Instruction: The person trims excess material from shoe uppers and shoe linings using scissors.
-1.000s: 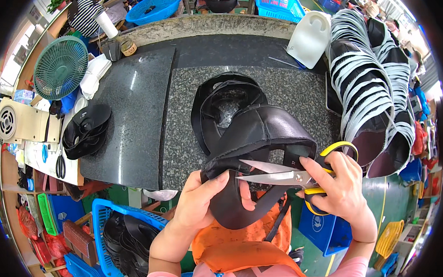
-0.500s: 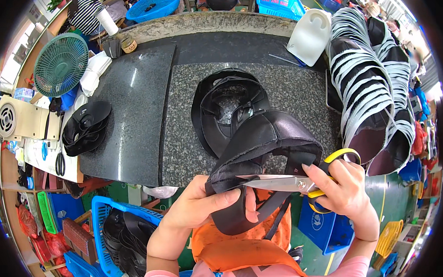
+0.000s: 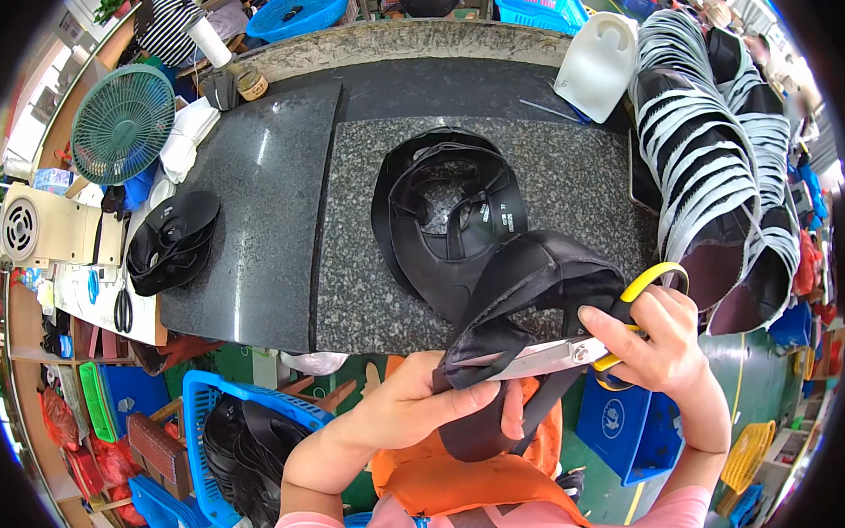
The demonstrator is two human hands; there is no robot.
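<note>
My left hand (image 3: 418, 399) pinches the edge of a black leather shoe upper (image 3: 557, 259), with a broad strap-like part hanging below the fingers. In my right hand (image 3: 665, 344) is a pair of scissors (image 3: 542, 358) with yellow-and-black handles. Its blades point left and lie along the upper's lower edge, close to my left thumb; the leather hides part of them. Just beyond, more black leather uppers (image 3: 393, 209) lie nested on the speckled stone slab (image 3: 587, 179), partly behind the held piece.
Stacked uppers with white edges (image 3: 703, 175) line the right side, beside a white plastic container (image 3: 600, 67). At left lie a black leather bundle (image 3: 175, 240), spare scissors (image 3: 123, 310) and a green fan (image 3: 123, 124). A blue basket (image 3: 197, 430) holds black pieces below.
Both the held upper and my left hand have shifted slightly right and down. The scissor blades now sit further into the leather's edge, and their handles look closer together.
</note>
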